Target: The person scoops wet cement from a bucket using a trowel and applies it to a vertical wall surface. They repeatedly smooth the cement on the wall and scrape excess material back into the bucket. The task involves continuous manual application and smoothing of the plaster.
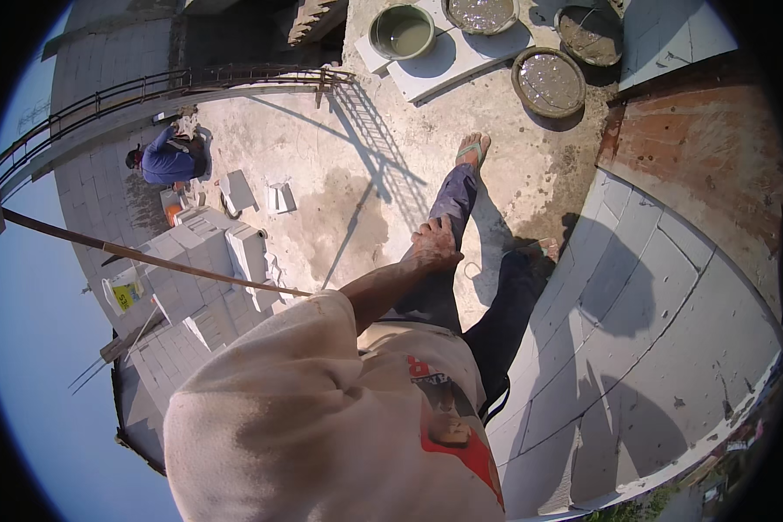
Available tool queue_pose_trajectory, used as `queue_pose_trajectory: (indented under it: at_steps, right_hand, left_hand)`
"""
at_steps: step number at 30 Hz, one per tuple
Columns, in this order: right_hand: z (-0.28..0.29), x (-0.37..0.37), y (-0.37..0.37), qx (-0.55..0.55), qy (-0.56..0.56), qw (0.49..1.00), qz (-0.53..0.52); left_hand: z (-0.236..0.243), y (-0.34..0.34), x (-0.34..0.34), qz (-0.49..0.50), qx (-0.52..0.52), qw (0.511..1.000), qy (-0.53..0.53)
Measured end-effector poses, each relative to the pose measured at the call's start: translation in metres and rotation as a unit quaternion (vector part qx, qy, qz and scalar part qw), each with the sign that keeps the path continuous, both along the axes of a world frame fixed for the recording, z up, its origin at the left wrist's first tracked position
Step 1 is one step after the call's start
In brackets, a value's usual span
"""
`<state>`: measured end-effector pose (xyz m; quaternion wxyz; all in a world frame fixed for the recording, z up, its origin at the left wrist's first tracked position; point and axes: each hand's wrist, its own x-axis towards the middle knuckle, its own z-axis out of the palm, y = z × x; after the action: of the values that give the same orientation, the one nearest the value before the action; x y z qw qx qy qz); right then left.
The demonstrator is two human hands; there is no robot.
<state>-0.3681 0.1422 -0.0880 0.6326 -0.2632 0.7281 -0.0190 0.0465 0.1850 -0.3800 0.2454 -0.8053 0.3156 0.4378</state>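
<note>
My left hand rests on the knee of my dark trousers, palm down with the fingers apart and nothing seen in them. The forearm reaches it from the left, out of a pale, dusty shirt sleeve. Beyond the knee is my sandalled left foot on the concrete floor. My right leg stands beside the wall of white blocks, its foot partly in shadow. Neither my right hand nor its forearm can be seen.
A green bucket of greyish liquid stands on white blocks; round tubs of wet grey mix are near it. A long steel-bar frame spans the left. A co-worker crouches beyond stacked blocks. A brown panel tops the wall.
</note>
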Motion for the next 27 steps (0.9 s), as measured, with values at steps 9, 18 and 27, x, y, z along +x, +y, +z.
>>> queue_pose_trajectory:
  at_steps: [9,18,27]
  right_hand:
    - [-0.175,0.194,-0.099,-0.051,-0.142,0.988,0.044]
    - [-0.511,0.334,-0.335,-0.317,0.085,0.829,0.453]
    - [-0.593,0.398,-0.389,-0.224,0.056,0.735,0.638]
  left_hand:
    - [-0.031,-0.041,0.095,0.034,0.034,0.995,0.092]
    - [-0.061,-0.035,0.113,0.078,0.012,0.993,0.085]
    - [-0.063,-0.022,0.096,0.14,-0.047,0.988,0.049]
